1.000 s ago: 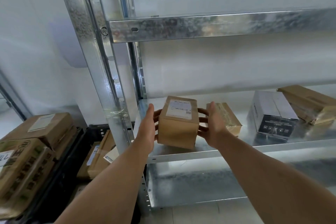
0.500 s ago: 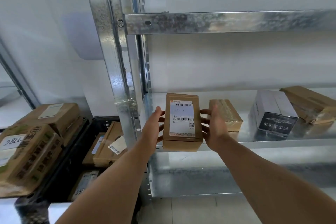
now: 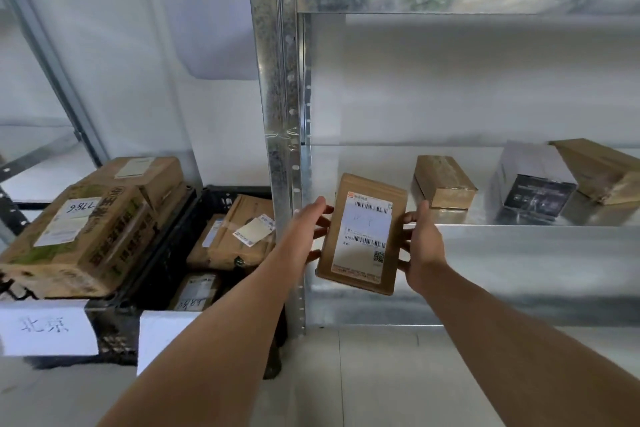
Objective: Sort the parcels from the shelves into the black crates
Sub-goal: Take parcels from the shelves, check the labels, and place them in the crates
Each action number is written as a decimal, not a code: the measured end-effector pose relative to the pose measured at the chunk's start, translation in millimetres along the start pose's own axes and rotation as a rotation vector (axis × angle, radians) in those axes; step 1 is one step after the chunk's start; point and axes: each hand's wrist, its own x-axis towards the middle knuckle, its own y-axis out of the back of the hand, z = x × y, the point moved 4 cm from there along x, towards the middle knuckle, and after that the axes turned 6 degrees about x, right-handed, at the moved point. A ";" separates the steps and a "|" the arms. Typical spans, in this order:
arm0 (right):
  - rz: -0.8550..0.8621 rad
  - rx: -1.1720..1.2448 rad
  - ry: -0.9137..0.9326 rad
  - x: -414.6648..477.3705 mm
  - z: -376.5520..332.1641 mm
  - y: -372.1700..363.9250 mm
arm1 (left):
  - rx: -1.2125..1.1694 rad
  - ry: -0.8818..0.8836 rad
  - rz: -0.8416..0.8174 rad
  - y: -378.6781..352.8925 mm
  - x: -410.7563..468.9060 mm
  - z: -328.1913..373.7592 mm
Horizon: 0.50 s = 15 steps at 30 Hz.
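I hold a small brown cardboard parcel [image 3: 362, 234] with a white shipping label facing me, in front of the metal shelf's front edge. My left hand [image 3: 306, 229] grips its left side and my right hand [image 3: 420, 243] its right side. On the shelf [image 3: 519, 236] behind lie a small brown box [image 3: 443, 182], a black and grey box [image 3: 533, 184] and a larger brown parcel [image 3: 602, 168]. Two black crates stand on the floor at the left: the near-right crate [image 3: 166, 263] holds several brown parcels, the left crate [image 3: 114, 322] holds big cartons.
A galvanised upright post [image 3: 280, 114] stands between the crates and the shelf bay. White paper labels [image 3: 48, 328] hang on the crates' fronts. A large carton [image 3: 79, 236] tops the left crate. Pale tiled floor [image 3: 363, 374] lies below the shelf.
Both hands lifted the parcel off the shelf, turned its label towards me and brought it forward and down. My view swung left, showing more of the crates.
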 end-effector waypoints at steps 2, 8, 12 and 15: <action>-0.006 -0.024 0.008 -12.7 9.1 2.6 | 0.010 -0.005 -0.033 6.9 -8.8 -9.3; -0.127 -0.055 -0.025 -47.1 47.7 -2.4 | -0.097 0.082 -0.090 41.2 -32.4 -38.8; -0.222 -0.108 -0.089 -61.6 76.0 -38.7 | -0.060 0.095 0.040 89.8 -51.9 -53.1; -0.280 -0.121 -0.136 -71.5 97.9 -79.8 | -0.037 0.053 0.144 130.0 -69.8 -56.0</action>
